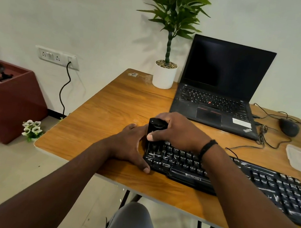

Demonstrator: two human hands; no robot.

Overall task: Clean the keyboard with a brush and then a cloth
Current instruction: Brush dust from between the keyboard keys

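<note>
My right hand (179, 131) gripped a black brush (155, 129) upright on the top-left keys of the Zebronics keyboard (233, 180); my left hand (131, 146) braced its left edge on the wooden table (107, 111).

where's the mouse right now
In the head view the mouse sits on the far right of the table, just right of the open laptop and beyond the keyboard, untouched by either hand.
</note>
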